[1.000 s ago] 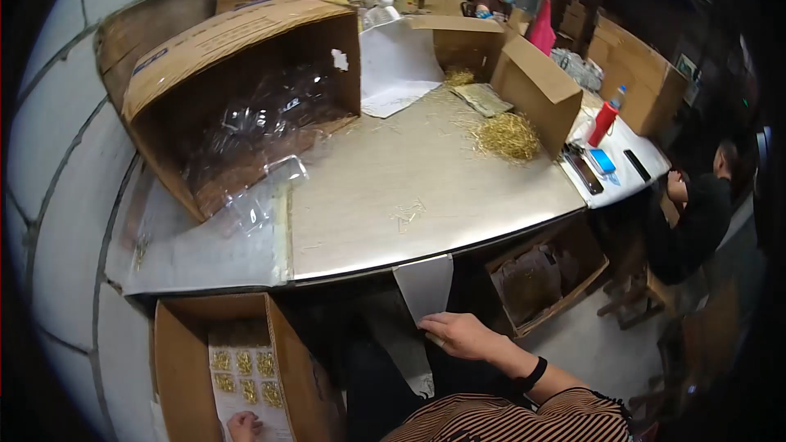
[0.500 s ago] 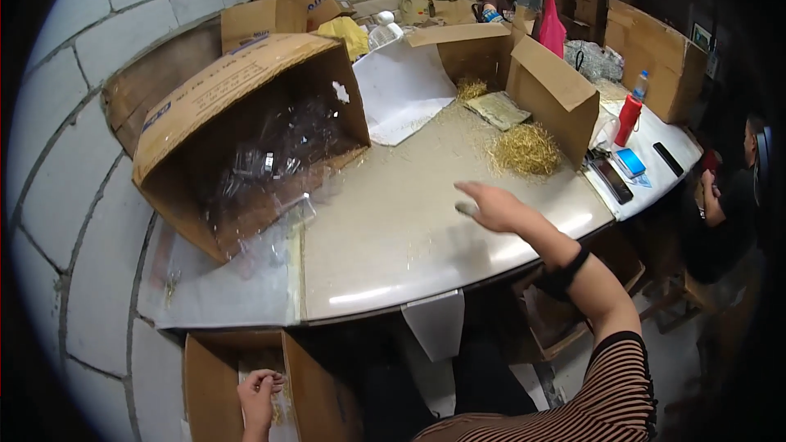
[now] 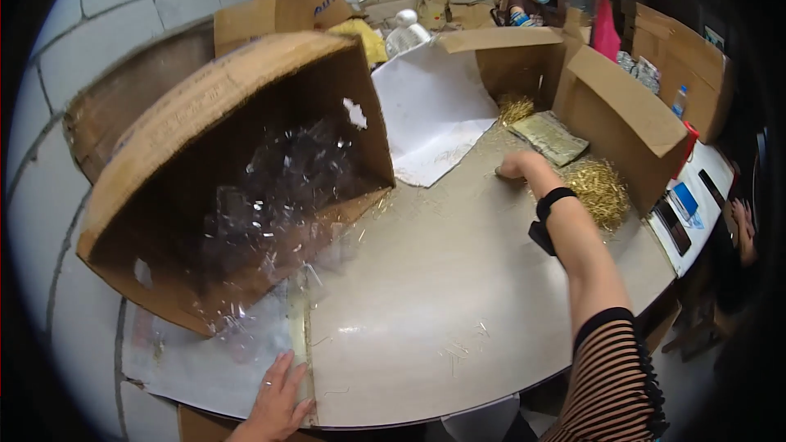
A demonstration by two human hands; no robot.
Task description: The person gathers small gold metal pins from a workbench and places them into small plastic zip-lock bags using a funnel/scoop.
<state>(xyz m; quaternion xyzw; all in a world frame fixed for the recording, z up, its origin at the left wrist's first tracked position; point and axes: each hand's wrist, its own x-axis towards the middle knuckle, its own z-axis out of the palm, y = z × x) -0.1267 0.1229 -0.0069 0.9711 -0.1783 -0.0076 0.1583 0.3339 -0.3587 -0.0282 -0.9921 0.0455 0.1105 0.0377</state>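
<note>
My right hand [image 3: 517, 165] reaches far across the pale table [image 3: 426, 286], low over its surface. Its fingers point down and are mostly hidden, so what they hold, if anything, does not show. Just beyond lies a flat gold-green bundle [image 3: 547, 137]. A heap of gold shredded strands [image 3: 600, 194] sits to the right of my forearm, and a smaller gold clump [image 3: 516, 110] lies farther back. At the table's near left edge, my left hand [image 3: 278, 401] is open with its fingers apart, nothing visible in it.
A large cardboard box [image 3: 377, 127] lies on its side at the left, with clear plastic pieces [image 3: 282, 168] spilling out. White sheeting [image 3: 434, 106] and an upright cardboard flap [image 3: 626, 102] border the back. Phones [image 3: 671, 227] lie at the right. A masked person [image 3: 524, 8] is behind.
My left hand has risen from the box below the table to the table's edge, its fingers now apart. My right hand has moved farther away and lower, toward the gold bundle. The view has shifted.
</note>
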